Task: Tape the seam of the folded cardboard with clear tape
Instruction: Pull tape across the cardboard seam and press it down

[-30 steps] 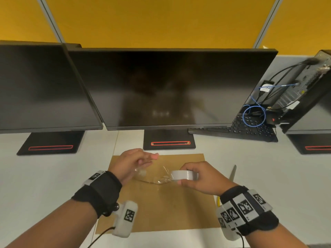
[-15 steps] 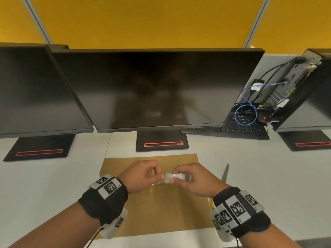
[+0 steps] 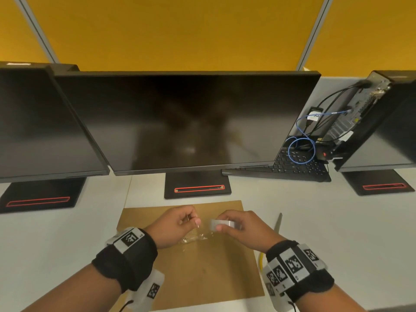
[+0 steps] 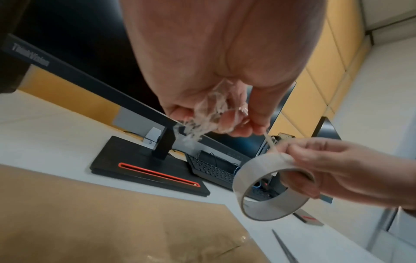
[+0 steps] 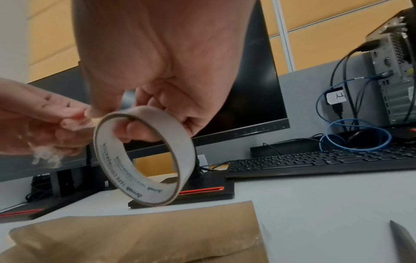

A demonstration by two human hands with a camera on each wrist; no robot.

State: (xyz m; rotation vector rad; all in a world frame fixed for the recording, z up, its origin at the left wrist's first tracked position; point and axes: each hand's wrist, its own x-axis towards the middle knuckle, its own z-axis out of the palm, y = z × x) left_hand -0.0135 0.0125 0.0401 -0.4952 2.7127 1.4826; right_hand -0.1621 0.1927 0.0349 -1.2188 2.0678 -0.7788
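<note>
The folded brown cardboard (image 3: 202, 271) lies flat on the white desk in front of me. Above it my right hand (image 3: 235, 221) grips a nearly used-up roll of clear tape (image 3: 221, 224), thumb inside the ring (image 5: 144, 156). My left hand (image 3: 195, 221) pinches the roll's free end, pulled out as a short narrow strip (image 4: 269, 140). A crumpled wad of clear tape (image 4: 209, 110) sticks to the left fingers and hangs below them. Both hands hover just above the cardboard, a few centimetres apart.
Scissors (image 3: 278, 224) lie on the desk just right of the cardboard, blades pointing away. Three dark monitors on black stands (image 3: 198, 188) line the back. A keyboard (image 3: 292, 167), blue cable and a PC case sit at the far right.
A second ago the hands were farther apart with a twisted length of tape stretched between them. The left hand has since come close to the roll and now holds the tape near it.
</note>
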